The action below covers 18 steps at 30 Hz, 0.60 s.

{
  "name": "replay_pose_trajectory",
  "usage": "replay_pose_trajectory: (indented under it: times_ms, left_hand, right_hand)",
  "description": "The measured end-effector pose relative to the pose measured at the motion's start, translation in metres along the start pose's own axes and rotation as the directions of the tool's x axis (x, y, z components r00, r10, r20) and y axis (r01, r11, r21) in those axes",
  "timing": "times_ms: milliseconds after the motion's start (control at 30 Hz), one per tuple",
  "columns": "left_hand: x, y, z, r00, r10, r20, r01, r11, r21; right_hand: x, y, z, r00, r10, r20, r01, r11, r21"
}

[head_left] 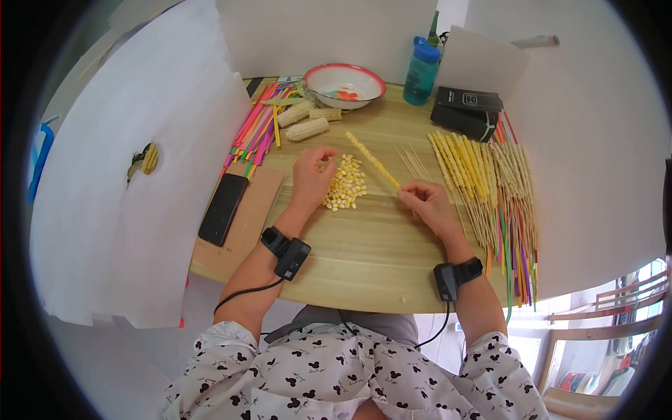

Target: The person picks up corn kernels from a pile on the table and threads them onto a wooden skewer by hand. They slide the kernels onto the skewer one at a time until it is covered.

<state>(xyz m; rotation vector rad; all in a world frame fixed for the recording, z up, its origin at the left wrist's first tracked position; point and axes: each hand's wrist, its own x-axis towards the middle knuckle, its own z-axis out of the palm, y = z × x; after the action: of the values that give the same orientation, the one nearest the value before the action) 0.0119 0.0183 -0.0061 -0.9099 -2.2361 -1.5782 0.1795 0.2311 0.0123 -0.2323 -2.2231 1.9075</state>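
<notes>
Pinched between the fingers of my right hand (pixel 427 203) is a thin stick threaded with yellow corn kernels (pixel 372 159), tilted up and to the left. My left hand (pixel 313 176) is at the left edge of a loose pile of yellow and white corn kernels (pixel 346 185) on the wooden table (pixel 357 266). Its fingers are curled together, and what they hold is too small to make out. Several bare wooden skewers (pixel 413 162) lie just beyond my right hand. Farther right, many kernel-covered skewers (pixel 465 164) lie side by side.
Bare corn cobs (pixel 306 129) lie behind the pile, near a red-rimmed bowl (pixel 344 68). Colourful strips (pixel 262 129) and a phone (pixel 224 210) on cardboard (pixel 260 203) are at left. A blue bottle (pixel 421 73) and black box (pixel 467 112) stand at the back right. White panels surround the table.
</notes>
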Motion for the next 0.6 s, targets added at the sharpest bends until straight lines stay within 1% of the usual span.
replay_pose_trajectory:
  times_ms: [33,100,133,200,233,300,533,600]
  left_hand:
    - [-0.0001,-0.0013,0.0005,1.000,0.000,0.005,0.000,1.000,0.001]
    - [-0.0006,-0.0026,0.0015,0.990,0.117,0.077,-0.128,0.978,0.162]
    - [-0.0017,-0.0031,0.0024,0.990,0.115,0.084,-0.128,0.978,0.163]
    - [-0.0024,-0.0008,0.0029,0.988,0.089,0.125,-0.121,0.952,0.280]
    - [-0.0028,0.0006,0.0033,0.987,0.088,0.131,-0.122,0.952,0.281]
    - [-0.0032,0.0039,0.0043,0.985,0.055,0.165,-0.116,0.917,0.382]
    - [-0.0023,-0.0006,0.0087,0.981,0.070,0.182,-0.134,0.919,0.371]
    - [-0.0022,-0.0009,0.0087,0.978,0.077,0.195,-0.141,0.931,0.336]
  right_hand:
    - [0.0009,0.0019,-0.0007,1.000,-0.001,-0.001,0.001,1.000,0.007]
    - [0.0009,0.0017,-0.0006,1.000,0.007,-0.010,-0.007,1.000,0.019]
    - [0.0009,0.0017,-0.0006,1.000,0.011,-0.016,-0.011,1.000,0.027]
    - [0.0018,0.0036,-0.0011,1.000,0.011,-0.016,-0.011,1.000,0.016]
    - [0.0019,0.0047,-0.0012,1.000,0.008,-0.012,-0.008,1.000,0.002]
    - [0.0010,0.0019,-0.0005,1.000,0.009,-0.012,-0.009,1.000,-0.007]
    - [0.0016,0.0023,-0.0002,1.000,-0.009,0.012,0.009,1.000,-0.016]
    - [0.0013,0.0015,-0.0003,1.000,0.005,0.014,-0.004,1.000,-0.014]
